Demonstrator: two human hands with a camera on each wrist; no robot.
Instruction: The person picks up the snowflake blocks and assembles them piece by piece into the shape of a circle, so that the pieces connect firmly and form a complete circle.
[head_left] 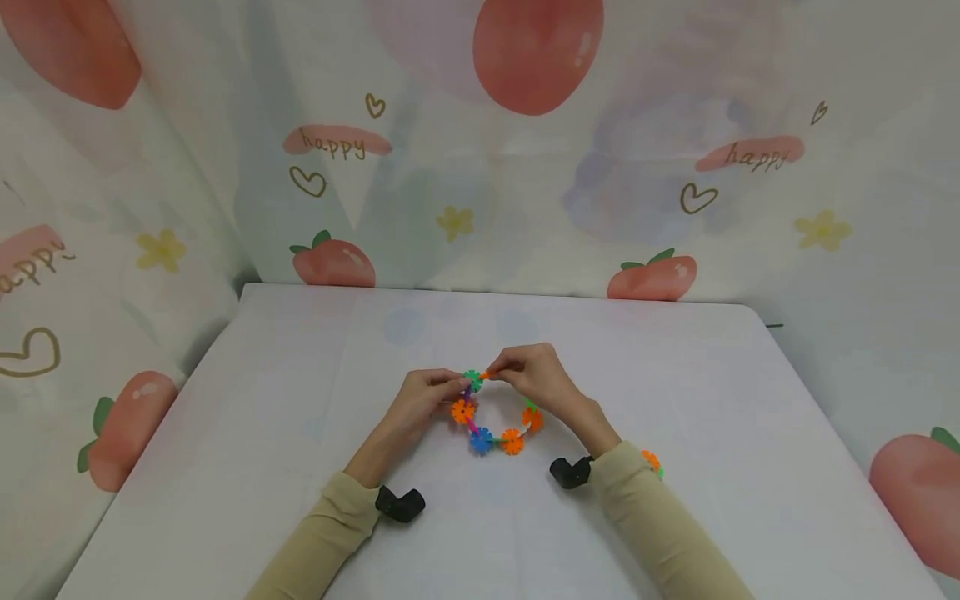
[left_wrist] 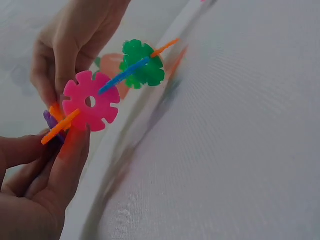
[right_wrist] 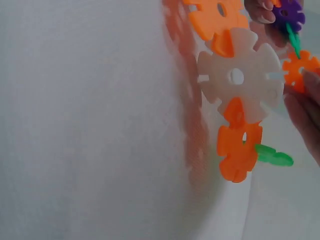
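At the table's (head_left: 315, 400) middle, a ring of snowflake discs (head_left: 495, 417) lies flat, its open ends at the far side between both hands. The left hand (head_left: 423, 400) pinches the green-disc end (head_left: 472, 380); the right hand (head_left: 528, 377) pinches the orange tip (head_left: 486, 375) just beside it. Both sets of fingers are curled tight on the pieces, wrists low, forearms angled inward, equally near the gap.
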